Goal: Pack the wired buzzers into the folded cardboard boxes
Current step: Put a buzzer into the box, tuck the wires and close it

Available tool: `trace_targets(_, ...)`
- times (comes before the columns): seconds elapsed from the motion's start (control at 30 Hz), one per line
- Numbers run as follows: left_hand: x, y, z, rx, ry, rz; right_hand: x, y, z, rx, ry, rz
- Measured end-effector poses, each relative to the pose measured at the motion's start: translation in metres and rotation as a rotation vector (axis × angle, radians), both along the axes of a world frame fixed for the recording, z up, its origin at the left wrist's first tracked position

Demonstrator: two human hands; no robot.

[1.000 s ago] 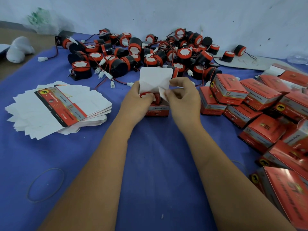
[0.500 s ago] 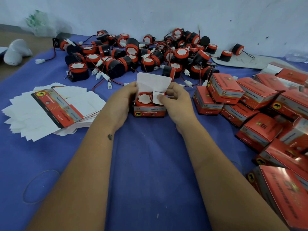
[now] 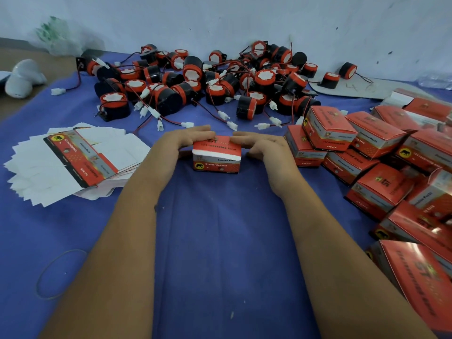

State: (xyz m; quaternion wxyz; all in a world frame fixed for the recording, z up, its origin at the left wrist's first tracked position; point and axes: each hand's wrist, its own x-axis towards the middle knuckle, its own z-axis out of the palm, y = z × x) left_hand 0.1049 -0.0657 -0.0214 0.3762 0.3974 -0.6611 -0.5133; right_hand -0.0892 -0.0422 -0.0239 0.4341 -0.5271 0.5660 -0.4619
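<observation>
A small red cardboard box (image 3: 216, 159) stands on the blue cloth in front of me, its red lid folded down over the top. My left hand (image 3: 182, 141) presses the lid from the left with straight fingers laid flat on it. My right hand (image 3: 263, 148) presses the lid's right side the same way. The buzzer inside the box is hidden. Behind the box lies a heap of black-and-red wired buzzers (image 3: 215, 81) with white plugs.
A stack of flat unfolded box blanks (image 3: 73, 157) lies at the left. Several closed red boxes (image 3: 371, 152) are piled at the right. A rubber band (image 3: 58, 274) lies at the near left. A white wall stands close behind the buzzers.
The white lid flap that stood upright has been folded down, and the box is closed on top. Both hands moved from holding flaps to pressing flat on the lid.
</observation>
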Motion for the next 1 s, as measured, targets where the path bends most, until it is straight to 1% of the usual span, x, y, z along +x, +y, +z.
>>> trace_targets(0.03, 0.003, -0.006, -0.001, 0.03, -0.034, -0.048, -0.001, 0.0, 0.0, 0.017, 0.009, 0.029)
trace_targets(0.07, 0.004, -0.009, -0.004, 0.014, -0.124, -0.112, -0.003, 0.002, -0.003, -0.01, -0.003, 0.07)
trace_targets(0.1, 0.004, -0.007, -0.007, -0.044, -0.184, -0.116, -0.005, 0.006, -0.006, -0.052, 0.001, 0.119)
trace_targets(0.13, 0.004, -0.005, -0.007, -0.093, -0.218, -0.073, -0.007, 0.01, -0.008, -0.086, 0.033, 0.171)
trace_targets(0.2, 0.009, -0.004, -0.016, -0.143, -0.255, -0.036, -0.01, 0.013, -0.012, -0.13, 0.108, 0.204)
trace_targets(0.27, 0.006, -0.003, -0.02, -0.205, -0.237, 0.015, -0.007, 0.012, -0.013, -0.177, 0.172, 0.157)
trace_targets(0.33, 0.003, -0.003, -0.017, -0.224, -0.19, 0.029, -0.004, 0.011, -0.012, -0.217, 0.222, 0.104)
trace_targets(0.43, 0.002, -0.004, -0.019, -0.211, -0.108, 0.037, -0.001, 0.013, -0.013, -0.262, 0.175, 0.072)
trace_targets(0.5, 0.0, -0.002, -0.017, -0.204, -0.079, 0.05, 0.001, 0.014, -0.011, -0.283, 0.19, 0.047)
trace_targets(0.57, -0.002, -0.001, -0.017, -0.201, -0.051, 0.054, 0.004, 0.013, -0.013, -0.313, 0.237, -0.005)
trace_targets(0.63, -0.007, 0.001, -0.017, -0.218, -0.029, 0.065, 0.007, 0.012, -0.015, -0.412, 0.334, -0.116)
trace_targets(0.7, -0.013, 0.002, -0.017, -0.3, -0.073, 0.136, 0.011, 0.009, -0.016, -0.537, 0.455, -0.211)
trace_targets(0.77, -0.019, 0.002, -0.018, -0.389, -0.161, 0.221, 0.013, 0.007, -0.016, -0.604, 0.55, -0.24)
trace_targets(0.8, -0.021, 0.003, -0.019, -0.402, -0.185, 0.232, 0.013, 0.007, -0.016, -0.629, 0.586, -0.24)
trace_targets(0.9, -0.015, 0.003, -0.021, -0.378, -0.26, 0.18, 0.009, 0.009, -0.016, -0.682, 0.651, -0.215)
trace_targets(1.0, -0.012, 0.002, -0.021, -0.381, -0.337, 0.162, 0.009, 0.011, -0.014, -0.689, 0.712, -0.195)
